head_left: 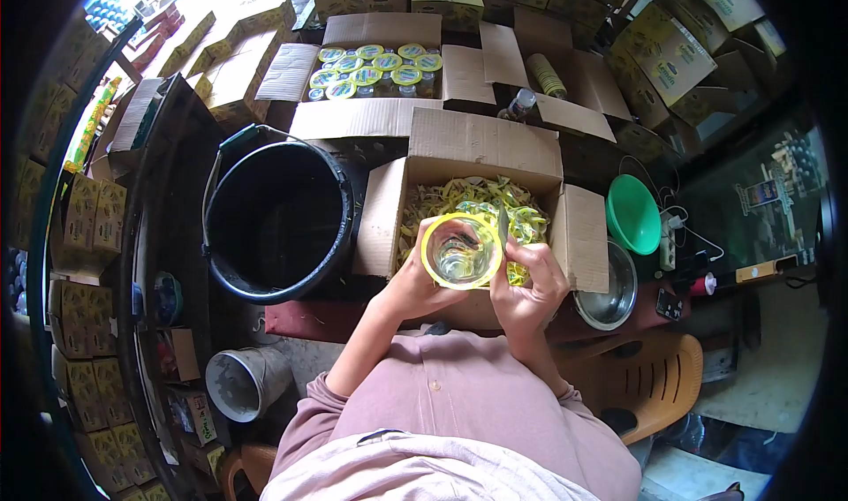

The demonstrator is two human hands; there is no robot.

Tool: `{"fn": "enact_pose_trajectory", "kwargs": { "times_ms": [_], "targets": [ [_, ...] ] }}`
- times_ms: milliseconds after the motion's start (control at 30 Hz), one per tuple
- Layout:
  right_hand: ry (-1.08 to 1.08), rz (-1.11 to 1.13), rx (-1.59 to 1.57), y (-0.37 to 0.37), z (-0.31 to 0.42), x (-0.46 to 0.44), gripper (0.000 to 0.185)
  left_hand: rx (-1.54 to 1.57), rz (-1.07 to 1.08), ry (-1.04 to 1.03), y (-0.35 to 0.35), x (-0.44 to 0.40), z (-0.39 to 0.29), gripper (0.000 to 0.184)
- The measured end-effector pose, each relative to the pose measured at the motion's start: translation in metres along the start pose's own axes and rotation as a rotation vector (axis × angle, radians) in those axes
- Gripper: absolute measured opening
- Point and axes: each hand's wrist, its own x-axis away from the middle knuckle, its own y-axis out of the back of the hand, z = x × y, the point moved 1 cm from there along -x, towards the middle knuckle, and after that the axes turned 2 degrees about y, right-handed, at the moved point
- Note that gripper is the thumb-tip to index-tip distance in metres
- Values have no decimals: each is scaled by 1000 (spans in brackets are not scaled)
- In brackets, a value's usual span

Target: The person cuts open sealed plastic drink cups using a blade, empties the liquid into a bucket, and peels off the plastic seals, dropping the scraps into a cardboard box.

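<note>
A clear cup [463,252] with a yellow rim is held over the front of an open cardboard box [484,139], its mouth towards me. My left hand [417,280] is wrapped round the cup's left side and underside. At the cup's right edge, my right hand [528,282] pinches a thin dark blade-like piece [503,227] that stands upright against the rim; what it is I cannot make out. Yellow-green strips [530,218] fill the box behind and beside the cup.
Left of the box stands a large black bucket [331,263]. Behind is a carton of lidded cups [367,67]. A green bowl [632,215] and a metal bowl [618,293] sit at the right. A grey bucket [274,373] stands lower left, an orange chair [680,377] lower right.
</note>
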Motion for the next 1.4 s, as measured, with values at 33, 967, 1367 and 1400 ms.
{"fn": "enact_pose_trajectory", "kwargs": {
  "times_ms": [33, 967, 1367, 1400],
  "targets": [
    [-7, 14, -44, 0, 0, -2, 18, 28, 7, -1, 0, 1, 4, 74],
    [8, -1, -99, 4, -5, 4, 21, 109, 28, 90, 1, -1, 3, 68],
    [-38, 6, -132, 2, -9, 7, 20, 176, 86, 112, 2, 1, 3, 77],
    [-40, 14, -137, 3, -9, 7, 20, 179, 96, 92, 2, 1, 6, 77]
  ]
}}
